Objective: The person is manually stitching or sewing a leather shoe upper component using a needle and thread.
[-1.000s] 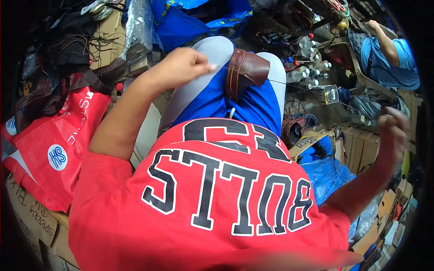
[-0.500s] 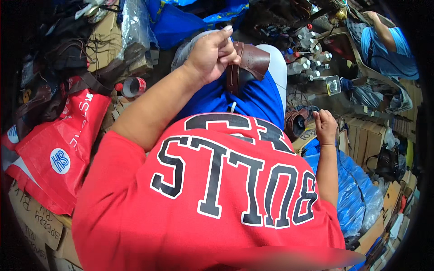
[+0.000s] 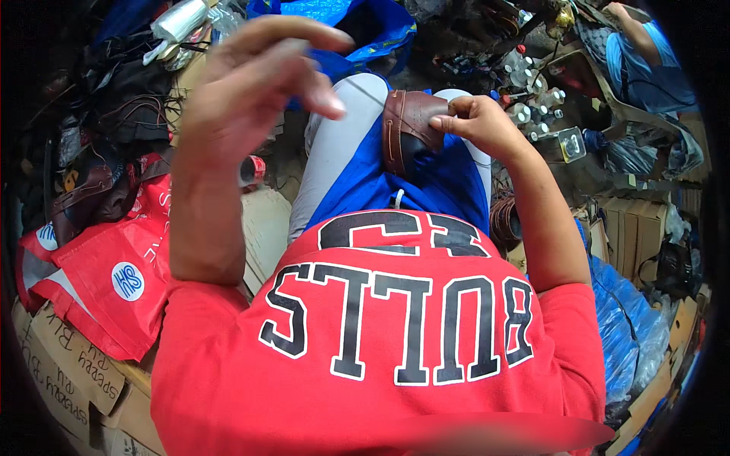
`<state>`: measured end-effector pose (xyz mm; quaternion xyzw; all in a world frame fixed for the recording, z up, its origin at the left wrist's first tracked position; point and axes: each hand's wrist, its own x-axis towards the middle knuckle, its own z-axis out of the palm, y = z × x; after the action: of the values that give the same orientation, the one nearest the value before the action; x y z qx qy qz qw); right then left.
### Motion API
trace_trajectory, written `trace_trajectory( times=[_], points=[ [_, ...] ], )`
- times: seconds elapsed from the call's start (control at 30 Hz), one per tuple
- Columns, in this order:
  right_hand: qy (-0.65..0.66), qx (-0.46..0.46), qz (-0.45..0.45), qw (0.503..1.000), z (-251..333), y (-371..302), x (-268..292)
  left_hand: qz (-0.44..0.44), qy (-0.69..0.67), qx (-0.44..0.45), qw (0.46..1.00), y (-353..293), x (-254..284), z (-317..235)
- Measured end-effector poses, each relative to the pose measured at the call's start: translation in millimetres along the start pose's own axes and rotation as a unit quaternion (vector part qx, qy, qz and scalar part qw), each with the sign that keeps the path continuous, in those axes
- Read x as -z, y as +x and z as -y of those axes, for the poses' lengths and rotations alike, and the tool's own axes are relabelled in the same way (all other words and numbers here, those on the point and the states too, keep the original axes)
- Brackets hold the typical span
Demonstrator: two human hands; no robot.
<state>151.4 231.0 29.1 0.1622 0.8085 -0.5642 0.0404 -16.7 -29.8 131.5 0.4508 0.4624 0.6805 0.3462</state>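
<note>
A brown leather shoe (image 3: 411,121) with lacing along its side rests on my lap between my thighs. My right hand (image 3: 480,125) has closed thumb and fingers on the shoe's right edge. To the left of it my left hand (image 3: 255,87) is raised and blurred, fingers apart, with nothing seen in them. A thin dark thread (image 3: 371,107) slants across my left thigh from the shoe; whether it reaches the left hand I cannot tell.
A red bag (image 3: 106,281) and cardboard boxes (image 3: 76,365) lie at my left. A blue bag (image 3: 372,38) stands ahead. Several bottles (image 3: 536,99), a glass jar (image 3: 566,144) and blue plastic sheeting (image 3: 620,319) are at my right. Another person's blue sleeve (image 3: 646,72) shows at far right.
My left hand has left the shoe, moving left and up towards the camera. My right hand has come in from the right and taken hold of the shoe's edge.
</note>
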Motion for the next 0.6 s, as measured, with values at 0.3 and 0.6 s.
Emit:
trace_trajectory(
  times=[0.3, 0.6],
  points=[
    [-0.043, -0.095, 0.026, 0.994, -15.2, -13.5, -13.5, 0.244, -0.103, -0.25, 0.931, -39.8, 93.4, -77.8],
    [-0.072, -0.059, -0.023, 0.995, -11.9, -17.0, -18.7, -0.248, 0.138, -0.324, 0.902, -35.1, 75.2, -64.9]
  ],
)
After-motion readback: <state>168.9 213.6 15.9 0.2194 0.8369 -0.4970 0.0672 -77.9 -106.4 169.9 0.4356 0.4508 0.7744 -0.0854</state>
